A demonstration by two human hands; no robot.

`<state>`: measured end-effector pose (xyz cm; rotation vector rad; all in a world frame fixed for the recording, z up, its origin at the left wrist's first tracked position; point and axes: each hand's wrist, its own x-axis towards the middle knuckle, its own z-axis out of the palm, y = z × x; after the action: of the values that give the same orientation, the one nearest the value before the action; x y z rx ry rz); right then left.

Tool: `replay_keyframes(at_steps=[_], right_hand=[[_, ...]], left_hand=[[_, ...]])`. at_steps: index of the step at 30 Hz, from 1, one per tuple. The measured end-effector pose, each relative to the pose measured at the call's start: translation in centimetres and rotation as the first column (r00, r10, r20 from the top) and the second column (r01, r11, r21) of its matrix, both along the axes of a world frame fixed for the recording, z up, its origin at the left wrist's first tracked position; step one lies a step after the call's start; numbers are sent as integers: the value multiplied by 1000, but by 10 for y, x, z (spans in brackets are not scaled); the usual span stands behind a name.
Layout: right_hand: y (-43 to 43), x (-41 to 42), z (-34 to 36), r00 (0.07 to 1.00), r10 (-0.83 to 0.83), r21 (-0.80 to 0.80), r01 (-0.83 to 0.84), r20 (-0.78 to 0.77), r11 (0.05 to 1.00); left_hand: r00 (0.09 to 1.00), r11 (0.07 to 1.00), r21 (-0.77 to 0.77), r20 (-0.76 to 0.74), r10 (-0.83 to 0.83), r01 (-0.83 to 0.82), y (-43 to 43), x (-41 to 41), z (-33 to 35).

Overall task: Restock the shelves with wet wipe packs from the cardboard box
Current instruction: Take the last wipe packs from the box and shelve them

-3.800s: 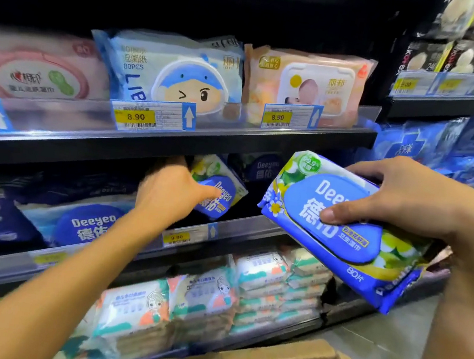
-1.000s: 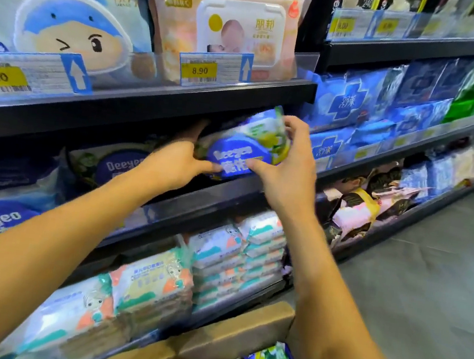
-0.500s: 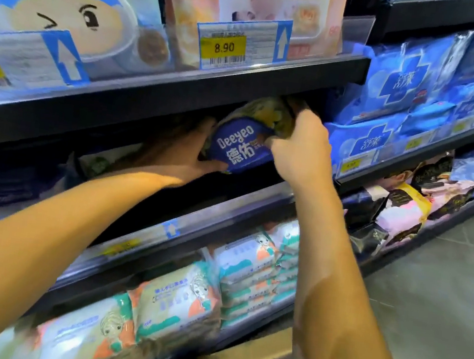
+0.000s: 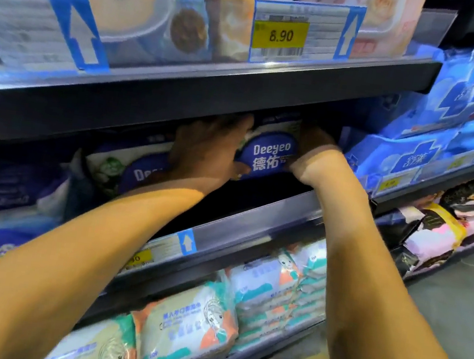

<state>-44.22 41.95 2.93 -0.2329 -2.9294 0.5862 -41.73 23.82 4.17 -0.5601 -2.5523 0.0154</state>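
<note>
Deeper than half a second ago, the Deeyeo pack [image 4: 269, 156] is sitting far back on the middle shelf [image 4: 270, 214], and I am gripping its left edge with my left hand [image 4: 203, 148] and its right with my right hand [image 4: 314, 156], easing it upright beside the neighbouring pack [image 4: 128, 171].

The Deeyeo wet wipe pack [image 4: 269, 156] has a dark blue oval lid with white lettering on a pale wrapper. Left of it, a second Deeyeo pack [image 4: 128, 171] shows the same blue, with a green motif. Above it is a black shelf edge [image 4: 240, 95] and a price tag [image 4: 280, 36] in yellow with black figures. To its right lie blue packs [image 4: 467, 89] with white crosses. Below it are white packs [image 4: 188, 332] patterned in teal and orange.
</note>
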Motion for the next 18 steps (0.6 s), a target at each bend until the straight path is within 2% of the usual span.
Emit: replay_keyframes(at_steps=[6, 9, 12, 15, 18], right_hand=[[-17, 32, 2, 981, -147, 79, 158, -126, 984], [-20, 72, 10, 969, -134, 84, 154, -206, 985], [-9, 118, 14, 940, -69, 112, 112, -336, 987], [3, 161, 13, 980, 31, 176, 4, -195, 984], [12, 196, 11, 994, 107, 238, -99, -22, 966]], left_hand=[[994, 998, -7, 85, 68, -68, 13, 11, 7], [983, 996, 48, 170, 67, -76, 16, 27, 15], [967, 986, 169, 252, -33, -10, 0, 65, 14], [979, 977, 212, 190, -73, 31, -28, 116, -5], [974, 964, 216, 127, -187, 157, -49, 151, -24]])
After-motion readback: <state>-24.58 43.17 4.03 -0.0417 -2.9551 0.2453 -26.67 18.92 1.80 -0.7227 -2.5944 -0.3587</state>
